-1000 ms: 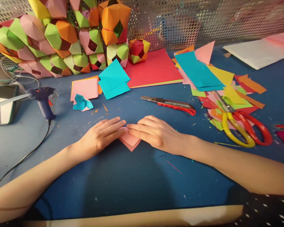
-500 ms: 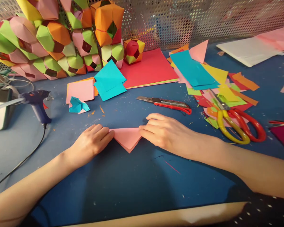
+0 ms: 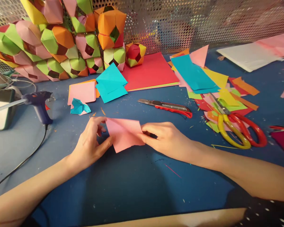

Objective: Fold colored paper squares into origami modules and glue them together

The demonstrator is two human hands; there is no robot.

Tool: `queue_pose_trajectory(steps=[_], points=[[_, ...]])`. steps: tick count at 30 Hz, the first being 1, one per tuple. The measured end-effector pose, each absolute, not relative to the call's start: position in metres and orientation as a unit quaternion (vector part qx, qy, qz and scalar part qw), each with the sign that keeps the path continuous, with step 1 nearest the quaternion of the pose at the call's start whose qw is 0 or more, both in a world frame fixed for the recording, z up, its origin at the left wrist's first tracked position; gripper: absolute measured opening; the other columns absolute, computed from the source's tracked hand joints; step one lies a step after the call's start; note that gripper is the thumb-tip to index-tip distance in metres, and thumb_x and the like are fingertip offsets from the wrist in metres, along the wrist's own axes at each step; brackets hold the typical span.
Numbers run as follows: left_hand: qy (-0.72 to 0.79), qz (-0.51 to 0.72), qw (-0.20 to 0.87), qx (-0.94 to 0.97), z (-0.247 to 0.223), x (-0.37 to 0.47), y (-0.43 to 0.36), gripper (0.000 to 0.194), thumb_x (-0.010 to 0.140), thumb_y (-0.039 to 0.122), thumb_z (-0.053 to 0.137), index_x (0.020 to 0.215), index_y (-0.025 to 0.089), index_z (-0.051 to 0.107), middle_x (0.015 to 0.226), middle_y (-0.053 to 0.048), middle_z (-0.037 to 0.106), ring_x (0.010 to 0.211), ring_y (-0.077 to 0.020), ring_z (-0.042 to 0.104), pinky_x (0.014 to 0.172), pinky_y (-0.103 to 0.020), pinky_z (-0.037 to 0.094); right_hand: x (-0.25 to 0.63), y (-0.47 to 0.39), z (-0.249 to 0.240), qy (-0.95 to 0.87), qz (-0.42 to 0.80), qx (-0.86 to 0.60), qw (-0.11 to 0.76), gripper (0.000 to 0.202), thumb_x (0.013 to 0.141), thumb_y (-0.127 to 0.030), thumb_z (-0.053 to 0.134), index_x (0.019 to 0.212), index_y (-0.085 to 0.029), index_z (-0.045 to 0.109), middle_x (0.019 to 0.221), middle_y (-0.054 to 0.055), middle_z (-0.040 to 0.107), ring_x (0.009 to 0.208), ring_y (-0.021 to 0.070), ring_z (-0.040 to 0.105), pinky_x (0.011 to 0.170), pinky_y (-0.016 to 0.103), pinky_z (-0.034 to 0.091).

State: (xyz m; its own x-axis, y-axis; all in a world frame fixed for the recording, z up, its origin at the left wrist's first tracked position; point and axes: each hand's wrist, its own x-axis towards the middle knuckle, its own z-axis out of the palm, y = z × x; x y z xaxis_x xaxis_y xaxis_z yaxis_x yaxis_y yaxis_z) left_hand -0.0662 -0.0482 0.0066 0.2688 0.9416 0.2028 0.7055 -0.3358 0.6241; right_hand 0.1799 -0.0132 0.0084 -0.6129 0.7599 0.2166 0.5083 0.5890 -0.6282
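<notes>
A pink paper square (image 3: 125,134) with a crease across it is lifted a little off the blue table, between both hands. At its right edge, my right hand (image 3: 162,134) pinches the paper between thumb and fingers. My left hand (image 3: 91,138) is at the left edge, fingers parted from the thumb, which touches the paper; the index fingertip is by the upper left corner. Beyond the hands lie a small folded blue and pink piece (image 3: 79,107), a pink paper stack (image 3: 82,91), blue squares (image 3: 111,83) and a red box cutter (image 3: 165,105).
On the left are a glue gun (image 3: 41,107) with its cable and a phone (image 3: 1,108). Scissors (image 3: 241,129) lie on colored scraps at the right. Folded paper modules (image 3: 59,41) are stacked against the mesh, beside red sheets (image 3: 151,71).
The pink paper, earlier a folded triangle pointing toward me, is now opened out and raised. My left fingers have spread from its edge, while my right hand has turned into a pinch.
</notes>
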Motion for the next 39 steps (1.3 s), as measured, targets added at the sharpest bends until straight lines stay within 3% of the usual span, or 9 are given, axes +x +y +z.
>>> queue_pose_trajectory(steps=[3, 5, 9, 13, 22, 28, 34, 39], points=[[0.535, 0.344, 0.365, 0.680, 0.003, -0.061, -0.050, 0.054, 0.079, 0.017, 0.055, 0.127, 0.027, 0.031, 0.120, -0.009, 0.048, 0.069, -0.0083, 0.055, 0.056, -0.023, 0.048, 0.175, -0.013, 0.005, -0.772, 0.435, -0.399, 0.237, 0.009, 0.083, -0.022, 0.054, 0.074, -0.019, 0.056, 0.069, 0.000, 0.064, 0.063, 0.0145, 0.061, 0.053, 0.025, 0.048], [0.513, 0.378, 0.416, 0.648, 0.001, -0.059, -0.049, 0.053, 0.080, 0.012, 0.052, 0.126, 0.029, 0.032, 0.125, -0.009, 0.045, 0.067, -0.0062, 0.054, 0.057, -0.022, 0.048, 0.174, -0.011, 0.005, -0.742, 0.471, -0.417, 0.233, 0.003, 0.080, -0.022, 0.057, 0.082, -0.020, 0.057, 0.074, 0.000, 0.065, 0.066, 0.0155, 0.063, 0.054, 0.026, 0.050], [0.493, 0.378, 0.413, 0.666, -0.001, -0.056, -0.048, 0.053, 0.078, 0.007, 0.051, 0.125, 0.028, 0.035, 0.121, -0.008, 0.050, 0.066, -0.0060, 0.051, 0.060, -0.023, 0.047, 0.174, -0.002, 0.004, -0.716, 0.456, -0.441, 0.292, 0.030, 0.073, -0.020, 0.063, 0.102, -0.020, 0.056, 0.096, 0.005, 0.066, 0.086, 0.0191, 0.064, 0.070, 0.031, 0.054], [0.484, 0.351, 0.387, 0.702, -0.002, -0.054, -0.048, 0.050, 0.080, 0.008, 0.050, 0.125, 0.026, 0.037, 0.117, -0.009, 0.053, 0.068, -0.0074, 0.051, 0.059, -0.022, 0.047, 0.174, 0.004, -0.001, -0.690, 0.511, -0.417, 0.297, 0.031, 0.075, -0.022, 0.063, 0.104, -0.019, 0.055, 0.097, 0.006, 0.066, 0.084, 0.0174, 0.064, 0.071, 0.032, 0.054], [0.477, 0.250, 0.176, 0.824, -0.007, -0.065, -0.043, 0.050, 0.081, 0.006, 0.048, 0.127, 0.022, 0.038, 0.104, -0.005, 0.061, 0.084, -0.0119, 0.059, 0.075, -0.024, 0.050, 0.179, 0.011, -0.013, -0.886, 0.217, -0.314, 0.262, 0.016, 0.079, -0.007, 0.051, 0.090, -0.017, 0.057, 0.078, 0.002, 0.060, 0.074, 0.0152, 0.053, 0.070, 0.032, 0.041], [0.375, 0.238, 0.112, 0.889, -0.011, -0.065, -0.045, 0.050, 0.084, 0.004, 0.045, 0.131, 0.016, 0.035, 0.094, -0.007, 0.060, 0.081, -0.0128, 0.056, 0.073, -0.025, 0.050, 0.176, 0.007, -0.016, -0.896, 0.190, -0.285, 0.283, 0.014, 0.080, -0.006, 0.051, 0.088, -0.017, 0.054, 0.083, 0.004, 0.061, 0.078, 0.0167, 0.053, 0.071, 0.031, 0.039], [0.335, 0.233, 0.109, 0.906, -0.010, -0.068, -0.042, 0.048, 0.086, 0.005, 0.045, 0.132, 0.015, 0.034, 0.094, -0.008, 0.060, 0.085, -0.0149, 0.055, 0.075, -0.029, 0.050, 0.173, 0.000, -0.018, -0.901, 0.181, -0.227, 0.323, 0.015, 0.084, -0.006, 0.047, 0.082, -0.017, 0.055, 0.079, 0.002, 0.062, 0.074, 0.0136, 0.055, 0.071, 0.031, 0.042], [0.361, 0.192, 0.211, 0.888, 0.003, -0.079, -0.032, 0.042, 0.086, 0.007, 0.045, 0.127, 0.018, 0.040, 0.091, -0.004, 0.059, 0.084, -0.0116, 0.056, 0.077, -0.025, 0.049, 0.178, -0.002, -0.020, -0.938, 0.108, -0.120, 0.308, 0.014, 0.087, -0.007, 0.047, 0.085, -0.014, 0.059, 0.100, 0.009, 0.065, 0.098, 0.0184, 0.056, 0.080, 0.034, 0.047]])
